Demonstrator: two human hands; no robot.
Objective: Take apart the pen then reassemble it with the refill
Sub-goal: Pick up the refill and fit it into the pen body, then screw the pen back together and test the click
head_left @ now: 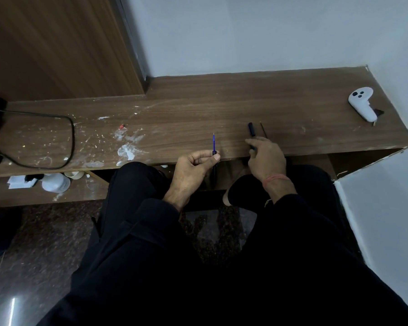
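Observation:
My left hand (pixel 193 164) pinches a black pen barrel at the table's front edge, and a thin blue refill (pixel 214 142) sticks up out of it with its tip pointing away from me. My right hand (pixel 265 155) rests on the wooden table (pixel 198 109) just to the right, fingers curled over a small dark pen part that is mostly hidden. A black pen cap (pixel 251 128) lies on the table just beyond my right hand. Beside it lies a thin brown refill (pixel 263 129).
A white handheld controller (pixel 362 104) lies at the table's far right, near the wall. Dried white paint splatters (pixel 127 147) mark the left half. A black cable (pixel 66 137) loops at the far left. Below the table, a lower shelf (pixel 33 194) holds a white bottle (pixel 56 182).

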